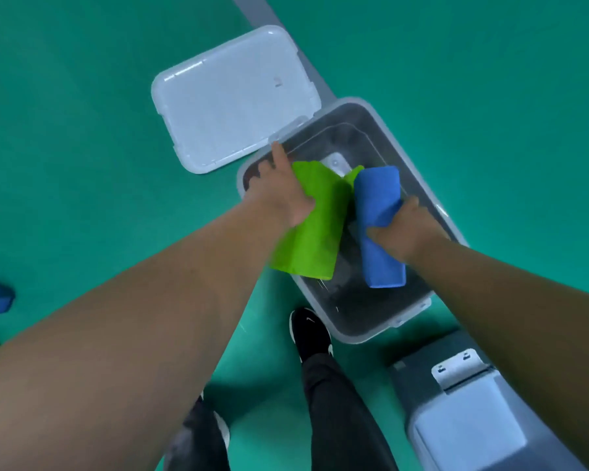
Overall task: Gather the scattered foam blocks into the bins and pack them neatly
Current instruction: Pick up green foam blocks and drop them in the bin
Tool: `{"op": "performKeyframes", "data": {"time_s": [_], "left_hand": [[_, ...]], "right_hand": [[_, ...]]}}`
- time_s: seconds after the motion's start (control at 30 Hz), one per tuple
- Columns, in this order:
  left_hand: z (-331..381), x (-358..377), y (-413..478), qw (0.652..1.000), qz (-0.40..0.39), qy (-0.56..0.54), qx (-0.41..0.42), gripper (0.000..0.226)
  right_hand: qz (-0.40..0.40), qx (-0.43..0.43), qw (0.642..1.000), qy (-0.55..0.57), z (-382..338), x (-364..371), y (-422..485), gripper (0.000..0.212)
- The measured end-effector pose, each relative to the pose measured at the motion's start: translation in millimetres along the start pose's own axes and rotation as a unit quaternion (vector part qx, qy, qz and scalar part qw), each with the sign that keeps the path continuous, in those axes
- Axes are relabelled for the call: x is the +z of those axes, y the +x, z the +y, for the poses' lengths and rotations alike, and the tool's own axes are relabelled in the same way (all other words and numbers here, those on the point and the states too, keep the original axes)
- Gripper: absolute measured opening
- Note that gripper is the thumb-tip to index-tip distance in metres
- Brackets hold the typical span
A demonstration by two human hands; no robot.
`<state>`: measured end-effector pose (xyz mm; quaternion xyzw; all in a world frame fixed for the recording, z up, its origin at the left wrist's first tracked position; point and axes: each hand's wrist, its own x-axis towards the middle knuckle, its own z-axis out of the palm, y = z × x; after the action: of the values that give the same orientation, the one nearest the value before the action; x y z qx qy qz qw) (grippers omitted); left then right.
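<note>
Two blocks held over clear bin (356, 329): L hand (281, 195) grips green block (315, 243), R hand (403, 231) wraps blue block (376, 195)

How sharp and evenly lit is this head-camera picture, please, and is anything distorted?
Head view: light soft and even, floor shadows soft; the green block in the left hand is motion-blurred, the blue block in the right hand sharper; the wide lens bows the bin; the lid shows a pale sheen.

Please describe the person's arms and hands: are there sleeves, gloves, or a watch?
Both arms are bare as far as the picture shows, without sleeves. The left hand and the right hand wear no gloves. No watch, bracelet or ring is visible.
</note>
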<state>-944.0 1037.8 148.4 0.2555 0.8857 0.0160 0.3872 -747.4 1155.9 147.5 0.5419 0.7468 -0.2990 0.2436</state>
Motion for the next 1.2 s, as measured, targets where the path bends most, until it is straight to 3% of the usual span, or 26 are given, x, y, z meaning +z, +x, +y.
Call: {"op": "performKeyframes", "data": {"time_s": [0.23,0.43,0.6,0.8,0.9,1.03,1.2], "left_hand": [[-34,54,-8,0.994,-0.086,0.049,-0.036,0.085],[-81,56,-19,0.989,-0.108,0.099,0.004,0.046],[-126,48,-23,0.993,-0.112,0.040,-0.025,0.050],[-211,46,-46,0.987,-0.143,-0.004,-0.076,0.038],[-273,53,-67,0.983,-0.139,-0.038,-0.117,0.039],[-362,68,-104,0.974,-0.131,-0.087,-0.164,0.039],[-473,98,-153,0.963,-0.136,-0.113,-0.204,0.030]], "right_hand": [[-0.050,-0.042,0.995,-0.079,2,49,-8,0.042],[-0.068,-0.113,0.983,-0.127,-42,70,-20,0.033],[-0.078,-0.134,0.977,-0.146,-88,92,-24,0.042],[-0.092,-0.215,0.954,-0.190,-159,131,-38,0.035],[-0.113,-0.262,0.925,-0.251,-206,161,-58,0.039],[-0.143,-0.315,0.880,-0.327,-276,220,-84,0.020],[-0.149,-0.359,0.835,-0.388,-349,315,-146,0.046]]}}
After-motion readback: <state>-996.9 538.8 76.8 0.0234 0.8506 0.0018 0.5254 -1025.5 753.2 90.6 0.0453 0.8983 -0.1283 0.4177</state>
